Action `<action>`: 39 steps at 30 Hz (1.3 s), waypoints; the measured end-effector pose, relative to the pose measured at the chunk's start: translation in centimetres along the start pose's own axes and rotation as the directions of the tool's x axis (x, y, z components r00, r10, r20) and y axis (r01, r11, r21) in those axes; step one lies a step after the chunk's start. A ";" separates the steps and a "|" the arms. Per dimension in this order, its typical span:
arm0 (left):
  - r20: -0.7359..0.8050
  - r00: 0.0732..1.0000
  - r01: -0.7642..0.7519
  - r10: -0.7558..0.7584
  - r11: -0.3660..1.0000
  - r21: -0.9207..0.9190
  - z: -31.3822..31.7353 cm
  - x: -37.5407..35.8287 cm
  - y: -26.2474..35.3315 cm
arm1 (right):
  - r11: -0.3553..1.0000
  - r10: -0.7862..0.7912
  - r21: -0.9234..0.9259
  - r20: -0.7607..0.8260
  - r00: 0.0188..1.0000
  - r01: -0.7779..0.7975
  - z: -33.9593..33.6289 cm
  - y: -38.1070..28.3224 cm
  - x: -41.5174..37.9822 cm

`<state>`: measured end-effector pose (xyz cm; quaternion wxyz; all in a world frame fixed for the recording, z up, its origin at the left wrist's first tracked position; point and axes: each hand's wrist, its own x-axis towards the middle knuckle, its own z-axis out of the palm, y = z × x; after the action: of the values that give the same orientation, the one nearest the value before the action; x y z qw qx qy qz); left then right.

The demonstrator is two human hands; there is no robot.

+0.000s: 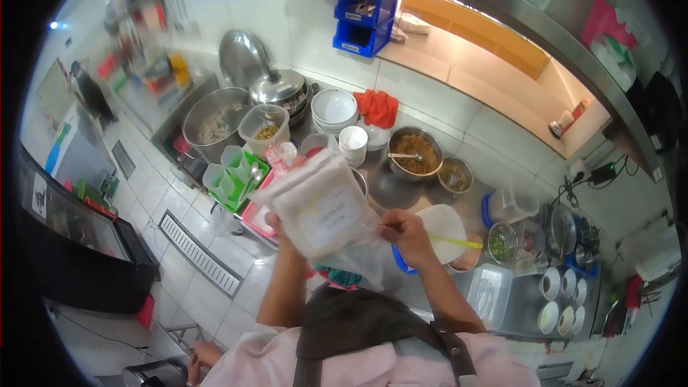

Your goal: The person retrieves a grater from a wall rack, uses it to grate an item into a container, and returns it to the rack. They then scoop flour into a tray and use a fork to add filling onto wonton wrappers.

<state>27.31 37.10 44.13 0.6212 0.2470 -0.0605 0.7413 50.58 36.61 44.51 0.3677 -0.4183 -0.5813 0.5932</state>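
Note:
A stack of flat, white-filled plastic bags (321, 204) with a label on the top one is held up in front of me over the steel counter. My left hand (276, 226) grips the stack from underneath at its left edge and is mostly hidden by it. My right hand (405, 235) pinches the stack's right side, where clear plastic hangs loose. Just beyond my right hand lies a white plate (443, 226) with a yellow-green utensil (459, 242) across it.
On the steel counter (394, 190) stand stacked white bowls (335, 109), small white cups (352, 142), a metal bowl of brown food (416, 152), green cups (231, 175), a large pot (213, 123), a lidded pot (278, 86) and a red cloth (378, 107). Small bowls (562, 299) sit at right. A tiled floor lies at left.

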 end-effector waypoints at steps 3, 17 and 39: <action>0.127 0.992 0.031 -0.021 0.996 -0.082 -0.1 1.5 -1.2 | 0.955 -0.031 0.294 0.211 0.977 -0.033 0.7 1.4 0.0; 0.305 0.951 -0.135 0.048 0.953 0.272 7.1 4.3 -1.0 | 0.824 -0.021 0.562 0.145 0.989 -0.065 0.5 3.6 -1.4; -0.012 0.918 0.281 -0.397 0.628 0.725 -3.7 -5.2 -8.8 | 0.852 0.084 0.512 0.079 0.993 -0.113 -3.6 7.1 2.2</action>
<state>35.18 35.91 36.70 0.5981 0.5296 0.2334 0.5544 53.38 39.65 37.34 0.4195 -0.3178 -0.3891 0.7560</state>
